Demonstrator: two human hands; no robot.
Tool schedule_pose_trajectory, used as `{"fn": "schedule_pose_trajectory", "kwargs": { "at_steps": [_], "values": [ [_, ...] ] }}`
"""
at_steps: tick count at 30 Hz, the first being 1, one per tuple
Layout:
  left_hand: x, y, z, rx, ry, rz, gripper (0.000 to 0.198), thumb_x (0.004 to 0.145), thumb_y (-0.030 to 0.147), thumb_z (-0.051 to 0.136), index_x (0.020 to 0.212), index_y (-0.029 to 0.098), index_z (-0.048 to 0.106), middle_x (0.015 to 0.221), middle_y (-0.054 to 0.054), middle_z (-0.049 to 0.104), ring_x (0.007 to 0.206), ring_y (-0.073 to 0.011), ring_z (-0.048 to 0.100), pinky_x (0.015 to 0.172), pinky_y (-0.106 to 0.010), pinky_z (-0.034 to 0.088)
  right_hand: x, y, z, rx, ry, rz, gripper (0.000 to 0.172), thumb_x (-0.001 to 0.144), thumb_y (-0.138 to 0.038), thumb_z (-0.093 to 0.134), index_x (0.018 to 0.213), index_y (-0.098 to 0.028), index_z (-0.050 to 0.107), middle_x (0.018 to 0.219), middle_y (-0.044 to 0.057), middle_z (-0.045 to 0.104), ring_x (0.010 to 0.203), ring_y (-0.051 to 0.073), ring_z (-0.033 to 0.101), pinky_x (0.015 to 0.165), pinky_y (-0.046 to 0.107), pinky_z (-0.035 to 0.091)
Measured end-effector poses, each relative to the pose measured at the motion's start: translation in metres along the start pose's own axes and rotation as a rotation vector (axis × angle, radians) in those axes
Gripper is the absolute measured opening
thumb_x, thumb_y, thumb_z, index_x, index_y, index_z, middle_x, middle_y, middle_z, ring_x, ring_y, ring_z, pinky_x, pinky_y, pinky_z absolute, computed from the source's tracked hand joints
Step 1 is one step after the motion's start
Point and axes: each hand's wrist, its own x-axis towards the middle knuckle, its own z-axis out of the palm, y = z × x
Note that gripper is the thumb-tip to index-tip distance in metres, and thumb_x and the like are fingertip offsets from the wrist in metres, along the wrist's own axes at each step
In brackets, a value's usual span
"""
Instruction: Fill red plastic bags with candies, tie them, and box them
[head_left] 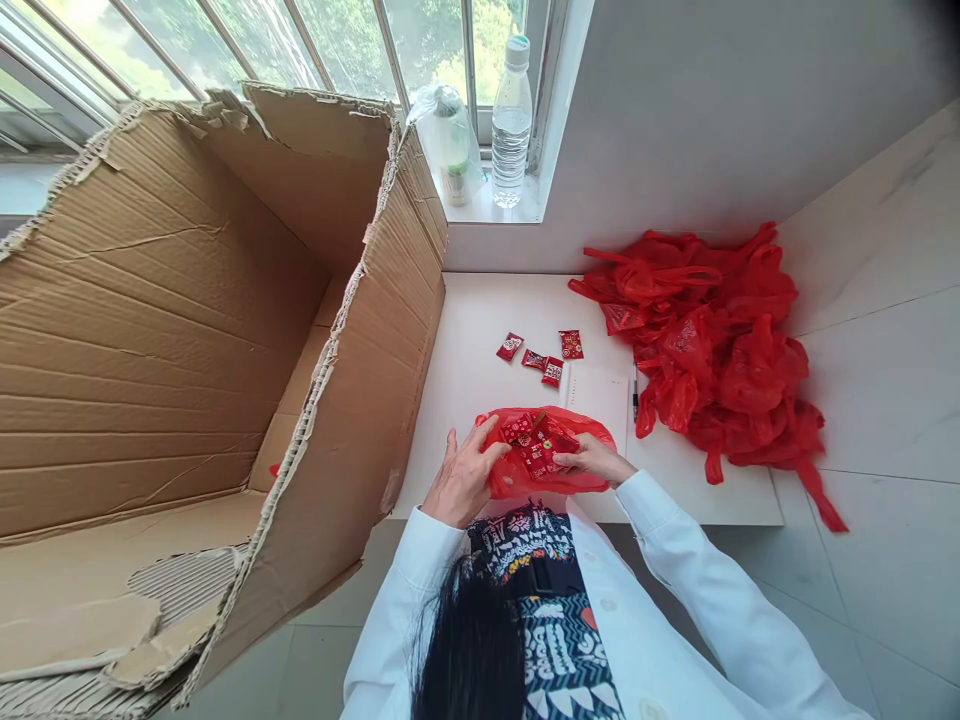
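A red plastic bag (510, 486) lies opened out at the front edge of the white table, with several red printed packets (541, 450) inside. My left hand (463, 475) is at the bag's left side, fingers bent over its rim and gripping the thin plastic. From the right, my right hand (596, 460) reaches into the opening, its thumb and fingers closed on the edge of a red packet. Beyond the bag, small red wrapped sweets (552, 372) lie loose on the table, close to a larger red packet (571, 344).
A large torn cardboard box (352, 400) stands on the left. A heap of red plastic bags (720, 350) covers the table's right end. A white paper (600, 395) and a pen (635, 392) lie between. A water bottle (511, 130) stands on the windowsill.
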Motion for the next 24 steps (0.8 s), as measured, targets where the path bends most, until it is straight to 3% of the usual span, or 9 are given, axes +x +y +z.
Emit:
{"fn": "schedule_pose_trajectory", "kwargs": {
  "at_steps": [5,12,17,24],
  "values": [
    [0.004,0.002,0.001,-0.023,0.006,0.008,0.036,0.080,0.012,0.065,0.115,0.019,0.056,0.145,-0.021,0.038,0.132,-0.0329,0.041,0.102,-0.069,0.030,0.005,-0.005,0.021,-0.366,0.108,0.102,0.031,0.091,-0.034,0.056,0.116,-0.016,0.057,0.118,0.008,0.058,0.104,0.021,0.058,0.088,0.042,0.050],
    [0.003,0.002,0.002,-0.064,0.039,0.009,0.044,0.080,0.010,0.063,0.121,0.019,0.053,0.144,-0.020,0.040,0.132,-0.0314,0.042,0.105,-0.065,0.031,0.012,-0.019,0.050,-0.694,0.018,0.213,0.029,0.092,-0.034,0.055,0.114,-0.015,0.058,0.116,0.008,0.059,0.100,0.020,0.060,0.086,0.039,0.051],
    [-0.001,0.001,0.002,-0.108,0.067,0.006,0.045,0.078,0.015,0.067,0.121,0.021,0.054,0.143,-0.019,0.041,0.128,-0.0312,0.046,0.104,-0.063,0.034,0.020,-0.020,0.042,-0.799,0.009,0.258,0.031,0.091,-0.034,0.056,0.116,-0.014,0.057,0.117,0.010,0.059,0.101,0.020,0.059,0.086,0.040,0.051],
    [0.001,0.002,0.001,-0.129,0.090,0.004,0.040,0.080,0.019,0.066,0.119,0.020,0.056,0.143,-0.020,0.041,0.130,-0.0306,0.044,0.107,-0.061,0.032,0.031,-0.007,0.011,-0.827,0.088,0.311,0.035,0.091,-0.034,0.057,0.119,-0.013,0.055,0.118,0.010,0.057,0.101,0.021,0.059,0.085,0.041,0.051]
  ]
}}
